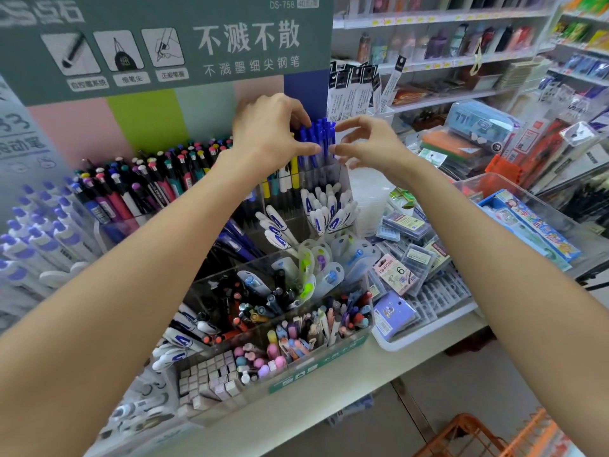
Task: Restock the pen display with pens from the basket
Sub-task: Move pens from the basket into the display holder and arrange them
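1. Both hands raised at the rear right compartment of the clear acrylic tiered pen display [339, 179], which stands on the white desk [329, 400], approx. centre.
2. Left hand [268, 133]: fingers curled over a bunch of blue-capped pens with clear barrels [318, 140], thumb pressed against the barrels from the front. Grip on the bunch confirmed.
3. Right hand [365, 146]: fingers bent but loose, tips of thumb and forefinger just beside the blue caps on the right side. Contact w/ the pens: cannot tell.
4. Blue pens stand upright in the rear compartment, caps up, in front of the dark blue panel of the backboard.
5. Compartment directly in front holds white pens marked with a blue letter "A" [329, 209]. Lower tiers hold mixed black, pastel and white pens.
6. Orange wire basket [468, 433] sits below the desk's front edge, bottom right of view; contents not visible.
7. Clear plastic tray of packaged refills [425, 328] lies on the desk just right of the display.
8. Green header board with white print [164, 41] rises behind the display.
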{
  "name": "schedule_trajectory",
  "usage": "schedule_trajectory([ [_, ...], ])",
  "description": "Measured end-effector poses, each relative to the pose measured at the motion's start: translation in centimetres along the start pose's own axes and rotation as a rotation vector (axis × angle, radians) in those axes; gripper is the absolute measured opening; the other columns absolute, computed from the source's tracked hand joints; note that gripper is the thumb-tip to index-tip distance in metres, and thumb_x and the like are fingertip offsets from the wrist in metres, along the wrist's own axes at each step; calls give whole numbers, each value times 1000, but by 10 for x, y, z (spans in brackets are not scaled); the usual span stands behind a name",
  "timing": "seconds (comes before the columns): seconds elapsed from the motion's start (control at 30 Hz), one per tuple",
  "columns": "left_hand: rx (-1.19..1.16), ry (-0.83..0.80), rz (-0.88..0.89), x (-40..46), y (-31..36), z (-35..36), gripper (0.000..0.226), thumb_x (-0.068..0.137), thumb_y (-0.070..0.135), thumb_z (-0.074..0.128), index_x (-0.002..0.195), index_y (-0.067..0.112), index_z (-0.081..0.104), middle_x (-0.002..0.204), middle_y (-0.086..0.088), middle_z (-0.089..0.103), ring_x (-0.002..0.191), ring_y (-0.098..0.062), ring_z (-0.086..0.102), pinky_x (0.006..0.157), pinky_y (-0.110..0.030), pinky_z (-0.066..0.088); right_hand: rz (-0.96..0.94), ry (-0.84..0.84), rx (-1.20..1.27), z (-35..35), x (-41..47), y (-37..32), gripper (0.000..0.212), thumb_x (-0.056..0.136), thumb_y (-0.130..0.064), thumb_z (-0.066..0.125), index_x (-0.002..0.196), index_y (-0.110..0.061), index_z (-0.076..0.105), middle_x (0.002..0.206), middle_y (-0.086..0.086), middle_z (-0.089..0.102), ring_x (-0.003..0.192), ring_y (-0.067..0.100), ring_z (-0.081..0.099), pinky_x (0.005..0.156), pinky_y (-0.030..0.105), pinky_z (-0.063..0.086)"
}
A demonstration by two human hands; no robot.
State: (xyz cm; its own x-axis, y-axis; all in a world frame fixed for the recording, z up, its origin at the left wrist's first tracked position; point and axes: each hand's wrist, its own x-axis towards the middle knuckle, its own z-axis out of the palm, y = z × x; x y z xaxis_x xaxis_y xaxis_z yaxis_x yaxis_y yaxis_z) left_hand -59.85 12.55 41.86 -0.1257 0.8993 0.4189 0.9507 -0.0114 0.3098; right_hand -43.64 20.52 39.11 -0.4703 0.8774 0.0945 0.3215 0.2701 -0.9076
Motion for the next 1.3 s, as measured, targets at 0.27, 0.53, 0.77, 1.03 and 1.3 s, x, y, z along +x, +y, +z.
schedule_trajectory([
  [0.27,6,0,-26,-2,-1,-5,36,77,34,77,111,24,68,108,5,70,101,-15,63,81,-29,48,64,30,44,8,6,-5,47,86,-14,68,126,-10,44,100,1,55,76,11,62,62,18,53],
  [0.53,-9,48,-68,-1,-1,3,34,79,32,74,111,23,68,108,4,70,102,-15,63,80,-29,47,42,-27,-5,7,4,-5,64,79,-12,75,134,-6,42,116,4,55,90,13,62,68,20,56],
  [0.77,46,63,-61,1,1,3,31,81,32,71,110,23,68,109,2,69,103,-18,62,79,-31,47,-262,163,-271,16,-1,-4,55,69,-27,82,113,-17,50,100,4,54,84,27,64,75,43,56],
  [1.03,22,25,-46,-1,-1,-1,32,81,35,72,112,25,68,109,3,70,105,-16,62,81,-31,49,-356,177,-402,17,-1,2,44,79,-21,72,120,-27,59,109,3,53,74,13,63,84,41,53],
  [1.3,75,70,-11,3,4,8,37,82,48,68,107,21,68,107,1,68,98,-18,62,76,-33,49,-296,141,-258,12,-2,-1,61,78,-21,77,132,-19,49,105,-2,54,78,13,66,72,17,54],
])
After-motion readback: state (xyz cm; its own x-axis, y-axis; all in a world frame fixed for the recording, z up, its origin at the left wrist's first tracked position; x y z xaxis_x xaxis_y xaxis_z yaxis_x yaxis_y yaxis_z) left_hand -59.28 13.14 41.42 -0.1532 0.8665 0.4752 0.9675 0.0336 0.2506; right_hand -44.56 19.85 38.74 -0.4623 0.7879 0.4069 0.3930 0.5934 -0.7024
